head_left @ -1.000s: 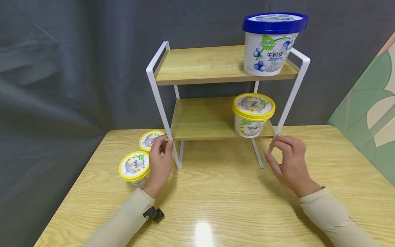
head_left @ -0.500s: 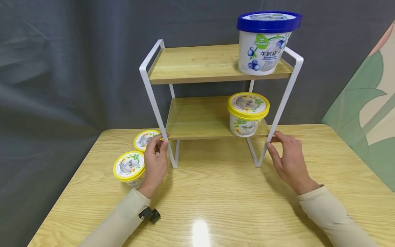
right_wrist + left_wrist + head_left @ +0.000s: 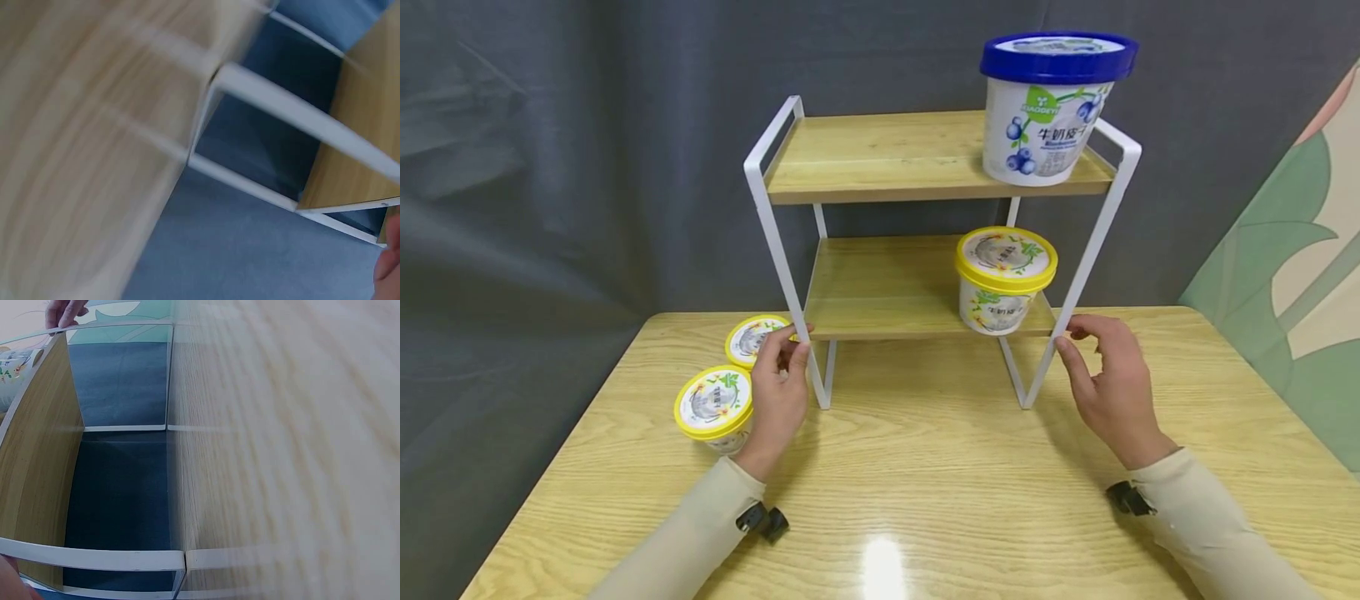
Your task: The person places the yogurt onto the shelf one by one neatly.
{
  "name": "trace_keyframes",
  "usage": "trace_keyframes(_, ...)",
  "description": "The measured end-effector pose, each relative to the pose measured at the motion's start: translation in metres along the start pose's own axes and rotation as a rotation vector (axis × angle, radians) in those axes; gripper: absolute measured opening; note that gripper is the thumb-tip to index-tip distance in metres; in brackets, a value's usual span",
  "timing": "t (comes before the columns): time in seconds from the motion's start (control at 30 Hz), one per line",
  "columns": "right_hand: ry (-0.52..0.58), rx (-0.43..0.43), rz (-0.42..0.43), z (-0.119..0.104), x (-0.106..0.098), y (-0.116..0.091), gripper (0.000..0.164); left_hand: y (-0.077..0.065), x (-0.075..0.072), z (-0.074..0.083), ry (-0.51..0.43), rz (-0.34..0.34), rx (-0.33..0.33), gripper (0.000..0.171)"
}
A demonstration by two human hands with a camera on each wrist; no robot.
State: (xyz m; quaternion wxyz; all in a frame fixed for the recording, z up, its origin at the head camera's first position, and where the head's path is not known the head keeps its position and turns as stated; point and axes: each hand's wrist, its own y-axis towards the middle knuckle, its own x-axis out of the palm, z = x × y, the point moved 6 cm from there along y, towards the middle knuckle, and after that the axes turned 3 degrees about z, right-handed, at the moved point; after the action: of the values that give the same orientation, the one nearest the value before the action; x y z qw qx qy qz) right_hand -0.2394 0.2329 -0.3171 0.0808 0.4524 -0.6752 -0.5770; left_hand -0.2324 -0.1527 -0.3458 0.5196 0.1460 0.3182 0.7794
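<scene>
A two-tier shelf rack (image 3: 887,292) with wooden boards and white metal legs stands on the table. My left hand (image 3: 780,400) pinches its left front leg at the lower board. At the right front leg, my right hand (image 3: 1112,387) has its thumb tip against the outer edge, with bent index finger apart from the thumb. In the right wrist view, some of its fingers (image 3: 389,256) show beside the rack. A blue-lidded blueberry tub (image 3: 1052,108) sits on the upper board's right end; a smaller yellow-lidded tub (image 3: 1006,279) stands below on the lower board.
Left of the rack, two more yellow-lidded tubs (image 3: 713,404) stand on the table (image 3: 910,483), partly covered by my left hand. A dark curtain (image 3: 550,167) hangs behind, with a green leaf-patterned panel (image 3: 1285,275) at right.
The right hand's fingers reached round the right leg, then loosened and shifted slightly outward, the wrist turning. The left hand keeps its hold; the tubs stay on their boards.
</scene>
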Motion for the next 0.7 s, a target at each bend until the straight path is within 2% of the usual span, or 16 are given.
trace_keyframes(0.13, 0.128, 0.133, 0.018, -0.001, -0.003, 0.006, 0.035, 0.000, 0.000, 0.000, 0.005, 0.003, -0.007, 0.023)
trace_keyframes(0.33, 0.160, 0.274, -0.021, 0.001, -0.006, 0.012, 0.025, 0.000, 0.001, -0.001, -0.002, 0.001, -0.012, 0.023)
trace_keyframes(0.53, 0.287, 0.329, -0.080, 0.006, 0.000, 0.011, 0.026, 0.000, 0.000, 0.000, -0.004, 0.002, -0.011, 0.023)
trace_keyframes(0.7, 0.281, 0.315, -0.068, 0.006, 0.004, 0.009, 0.025, -0.001, 0.000, 0.000, 0.001, 0.007, -0.006, 0.023)
